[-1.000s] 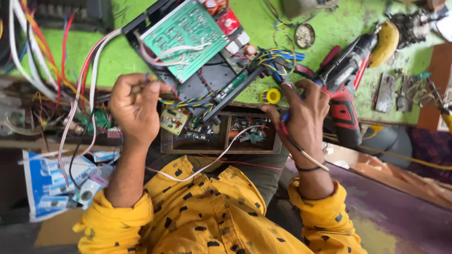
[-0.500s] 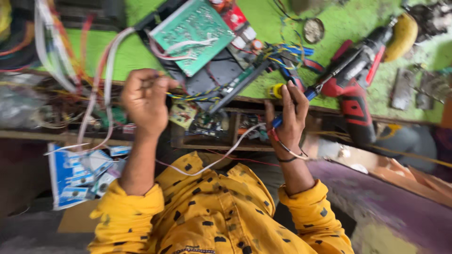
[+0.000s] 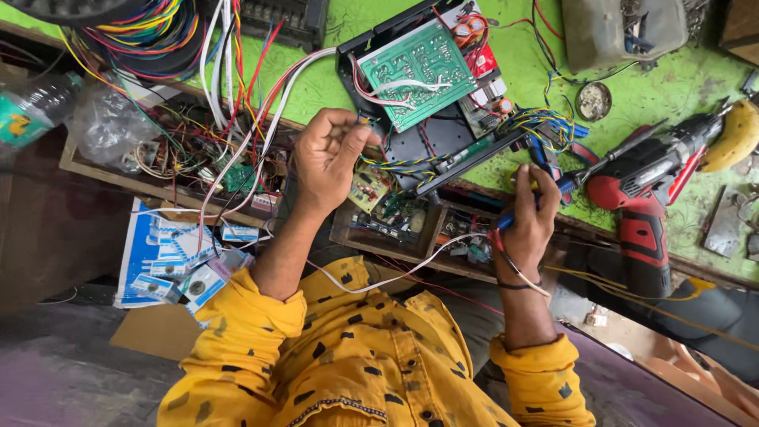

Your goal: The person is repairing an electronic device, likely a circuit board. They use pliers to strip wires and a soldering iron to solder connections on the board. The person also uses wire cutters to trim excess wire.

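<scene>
Left hand: your left hand (image 3: 332, 158) was raised over the front edge of the worktop (image 3: 522, 71), fingers (image 3: 352, 146) curled together and pinched on a thin wire end (image 3: 362, 120) just beside the green circuit board (image 3: 417, 71).
Right hand: your right hand (image 3: 528, 221) was wrapped around a blue-handled tool (image 3: 553, 186), fingers clamped on its grip; the tip lay in the yellow and blue wire bundle (image 3: 545, 126), too tangled to see exactly.
Board: the green circuit board sat tilted on a black chassis (image 3: 431, 142) near the worktop's front edge, white leads crossing its face.
Nearby: a red cordless drill (image 3: 648, 190) lay just right of your tool hand; a small board (image 3: 368, 188) hung below your left fist; loose coloured wires (image 3: 229, 119) trailed into the open tray (image 3: 182, 158) on the left.
Risk 1: judged likely that the pinched wire could slip or pull free, because it was thin and held only at its end.
Risk 2: the tool tip could nick neighbouring insulation, since the bundle was dense.
Risk 3: your forearm could snag the trailing white lead (image 3: 379, 281) and drag the chassis toward the edge.
</scene>
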